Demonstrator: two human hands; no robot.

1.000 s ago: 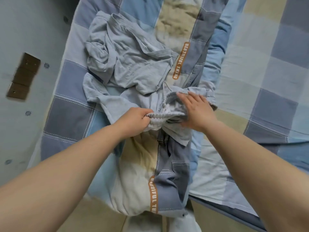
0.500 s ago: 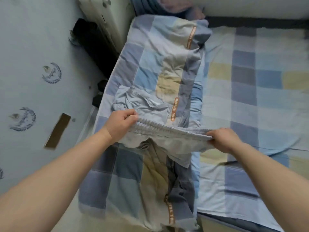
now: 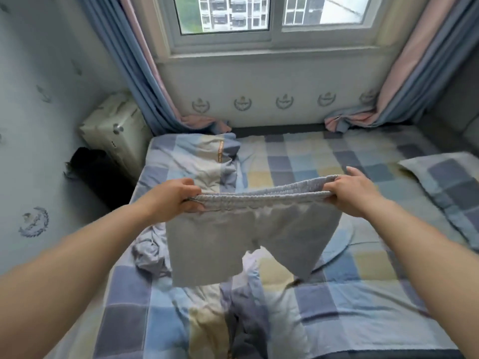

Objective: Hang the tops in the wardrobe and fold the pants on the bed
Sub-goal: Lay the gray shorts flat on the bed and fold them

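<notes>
Above the near half of the bed (image 3: 363, 161), my left hand (image 3: 172, 199) gripped one end of the waistband of the shorts (image 3: 246, 237), fingers curled round the elastic. My right hand (image 3: 350, 194) pinched the other end, thumb under and fingers over, with one finger lifted a little off the cloth. Between them the waistband ran taut and nearly level, its two layers gaping slightly towards my right. The grey shorts hung free below it, both legs dangling apart, the hems clear of the bedding as far as I could tell.

Under the shorts lay the checked quilt (image 3: 197, 161), bunched in a long ridge along the left side of the bed, from the far left corner down to the near edge. An orange lettered strip showed on it near the far end. Beside my left forearm, partly hidden by the hanging shorts, a crumpled grey garment (image 3: 149, 252) sat on the quilt near the left edge; I could not tell what kind it was.

The checked sheet covered the rest of the bed, and a pillow (image 3: 445, 187) in the same check rested at the right edge. Off the far left corner a pale suitcase (image 3: 114, 125) leaned by the wall, with something dark (image 3: 90, 167) just in front of it. Curtains (image 3: 145, 81) hung at both sides of the window (image 3: 272, 19) past the far edge, their ends touching the bed.
</notes>
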